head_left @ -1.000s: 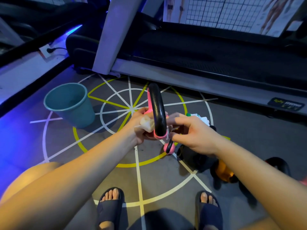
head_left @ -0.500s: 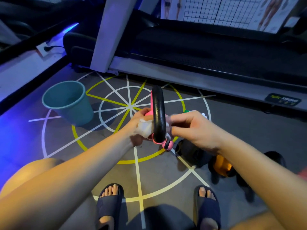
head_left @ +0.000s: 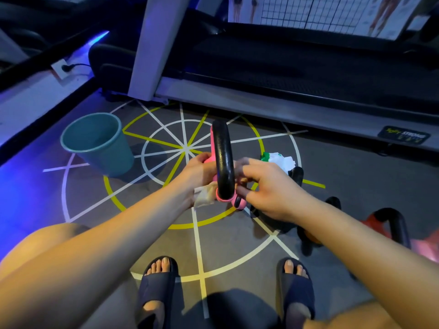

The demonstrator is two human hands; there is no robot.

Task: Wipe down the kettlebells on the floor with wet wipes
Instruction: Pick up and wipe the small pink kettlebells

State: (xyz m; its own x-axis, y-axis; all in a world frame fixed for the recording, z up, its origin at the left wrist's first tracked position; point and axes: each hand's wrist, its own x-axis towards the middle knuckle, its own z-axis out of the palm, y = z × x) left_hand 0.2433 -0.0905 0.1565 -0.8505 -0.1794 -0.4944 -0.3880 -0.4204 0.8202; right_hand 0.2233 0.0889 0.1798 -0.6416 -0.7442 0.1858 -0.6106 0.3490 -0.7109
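Pink kettlebell point(head_left: 222, 162) held up off the floor between both hands, black handle loop upright. Left hand point(head_left: 198, 173) grips its pink side with a crumpled wet wipe point(head_left: 204, 195) pressed against it. Right hand point(head_left: 266, 186) pinches the handle's lower part. More kettlebells point(head_left: 389, 224) on the floor to the right; teal bucket point(head_left: 97, 143) to the left.

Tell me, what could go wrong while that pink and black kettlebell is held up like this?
The pink kettlebell hangs above the sandalled feet, pinched between the left hand and right hand; a slip could drop it near the toes. The damp wipe under the left hand may make the grip slicker.
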